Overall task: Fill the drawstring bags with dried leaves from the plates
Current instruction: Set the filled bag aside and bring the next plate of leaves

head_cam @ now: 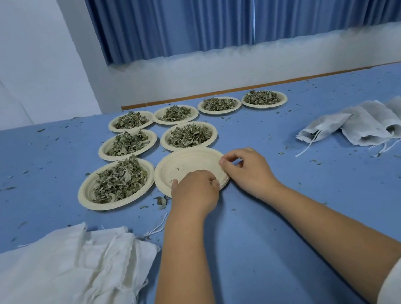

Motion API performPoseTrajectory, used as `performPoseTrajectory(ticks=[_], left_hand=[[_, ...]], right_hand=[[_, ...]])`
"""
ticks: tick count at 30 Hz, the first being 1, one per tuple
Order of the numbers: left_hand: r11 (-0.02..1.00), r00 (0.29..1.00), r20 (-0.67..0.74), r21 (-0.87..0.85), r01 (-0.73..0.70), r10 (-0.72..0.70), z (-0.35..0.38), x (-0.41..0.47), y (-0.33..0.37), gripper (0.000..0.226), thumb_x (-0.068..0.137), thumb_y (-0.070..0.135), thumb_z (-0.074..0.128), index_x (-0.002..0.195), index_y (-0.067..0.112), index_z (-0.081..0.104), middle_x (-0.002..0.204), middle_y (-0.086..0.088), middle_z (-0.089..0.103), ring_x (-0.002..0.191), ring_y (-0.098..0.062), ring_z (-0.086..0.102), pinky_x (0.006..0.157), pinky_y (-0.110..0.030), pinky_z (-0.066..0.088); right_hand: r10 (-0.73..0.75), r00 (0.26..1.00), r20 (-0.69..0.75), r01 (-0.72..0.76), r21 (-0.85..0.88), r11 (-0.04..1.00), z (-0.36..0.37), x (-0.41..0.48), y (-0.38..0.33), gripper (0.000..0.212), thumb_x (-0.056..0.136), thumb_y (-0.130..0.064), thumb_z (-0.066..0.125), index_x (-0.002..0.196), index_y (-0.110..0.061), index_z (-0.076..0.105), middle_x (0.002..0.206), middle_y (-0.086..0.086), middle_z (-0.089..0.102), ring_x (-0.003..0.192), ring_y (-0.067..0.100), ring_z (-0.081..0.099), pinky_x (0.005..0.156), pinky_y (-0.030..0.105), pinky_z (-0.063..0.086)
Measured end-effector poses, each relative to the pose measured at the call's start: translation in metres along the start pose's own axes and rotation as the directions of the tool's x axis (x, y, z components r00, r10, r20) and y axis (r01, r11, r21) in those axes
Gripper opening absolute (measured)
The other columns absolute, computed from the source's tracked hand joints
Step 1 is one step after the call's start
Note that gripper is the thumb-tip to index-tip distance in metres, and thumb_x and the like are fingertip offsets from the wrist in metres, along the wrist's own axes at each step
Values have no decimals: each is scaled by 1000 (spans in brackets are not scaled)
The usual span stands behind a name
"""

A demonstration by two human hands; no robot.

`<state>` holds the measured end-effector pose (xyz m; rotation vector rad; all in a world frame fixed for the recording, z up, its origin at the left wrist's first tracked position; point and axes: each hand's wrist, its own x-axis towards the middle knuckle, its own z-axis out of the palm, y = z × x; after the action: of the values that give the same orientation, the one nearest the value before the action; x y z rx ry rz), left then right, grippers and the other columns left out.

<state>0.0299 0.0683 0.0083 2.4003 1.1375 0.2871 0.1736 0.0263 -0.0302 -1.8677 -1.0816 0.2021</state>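
On the blue surface, the left hand curls over the near rim of the empty plate and the right hand pinches its right rim. Leaf-filled plates sit beside and beyond it. Empty drawstring bags lie at the left edge, filled bags at the right.

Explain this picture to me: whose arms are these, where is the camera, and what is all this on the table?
No machine here: a person works bare-handed, and the one camera sits on their head, looking down. The left hand and right hand both grip the rim of an empty plate. Beside and beyond it, seven plates hold dried leaves. Flat empty bags lie piled near left; what look like filled bags lie to the right, on a blue table strewn with crumbs.
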Motion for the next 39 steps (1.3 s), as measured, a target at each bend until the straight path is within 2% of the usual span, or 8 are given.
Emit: performPoseTrajectory(ticks=[6, 9, 13, 19, 22, 29, 32, 39], left_hand=[[1000, 1000, 12, -7, 24, -24, 0, -1, 3, 19, 100, 31, 46, 100, 18, 60, 109, -2, 65, 108, -25, 56, 112, -44, 30], [1000, 1000, 8, -6, 27, -27, -2, -2, 3, 12, 99, 30, 47, 96, 20, 53, 102, -1, 61, 107, -27, 58, 102, -40, 40], [997, 998, 20, -42, 60, -59, -4, 0, 1, 31, 99, 33, 47, 113, 9, 61, 115, -7, 63, 110, -28, 57, 95, -39, 46], [998, 997, 47, -4, 59, -59, -5, 3, -2, 42, 97, 41, 50, 126, 12, 56, 128, -4, 59, 117, -25, 54, 97, -37, 44], [999, 995, 94, 23, 28, -30, -6, 2, 0, 52, 84, 50, 67, 126, 20, 59, 127, 3, 59, 117, -22, 54, 98, -36, 43], [998, 999, -19, 50, 40, -39, -4, 7, -3, 29, 84, 10, 66, 86, 34, 49, 92, 7, 49, 96, -23, 54, 105, -34, 37], [995, 994, -92, 67, 70, -64, -1, 8, -2, 38, 86, 15, 66, 101, 49, 60, 101, 6, 42, 112, -24, 40, 98, -35, 28], [997, 984, -164, -18, 68, -70, 10, 20, -6, 44, 92, 7, 56, 131, 28, 61, 133, -10, 45, 123, -31, 43, 100, -34, 38]], right_hand=[[-8, 1000, -9, 8, 14, 1000, -1, 6, 0, 15, 93, -23, 59, 95, -16, 72, 91, -17, 60, 94, 8, 56, 81, 20, 38], [28, 999, -31, -27, 10, 1000, 3, 28, -1, 23, 96, -15, 50, 101, -12, 73, 105, -1, 70, 99, 15, 60, 86, 27, 45], [25, 993, 114, -13, -104, 995, 8, 66, 4, 40, 98, -2, 38, 121, -15, 67, 121, 8, 65, 105, 23, 58, 82, 26, 42], [-59, 951, 302, 153, -297, 943, 12, 101, 8, 44, 97, -2, 44, 134, -22, 60, 114, 13, 66, 68, 11, 48, 67, 24, 36], [-70, 938, 340, 211, -397, 893, 14, 108, 7, 38, 98, -10, 52, 135, -20, 57, 124, 13, 63, 91, 23, 60, 77, 27, 42], [-85, 971, 224, 202, -577, 791, 4, 99, 13, 22, 98, -23, 55, 119, -16, 56, 116, 11, 63, 101, 29, 59, 77, 38, 49], [-123, 979, 161, 195, -576, 794, -10, 84, 25, 21, 99, -23, 51, 119, -16, 56, 112, 10, 64, 99, 30, 59, 69, 34, 43], [-162, 986, 47, 163, -509, 845, -49, 40, 50, 20, 100, -25, 49, 116, -15, 56, 105, 10, 68, 96, 32, 59, 63, 33, 37]])
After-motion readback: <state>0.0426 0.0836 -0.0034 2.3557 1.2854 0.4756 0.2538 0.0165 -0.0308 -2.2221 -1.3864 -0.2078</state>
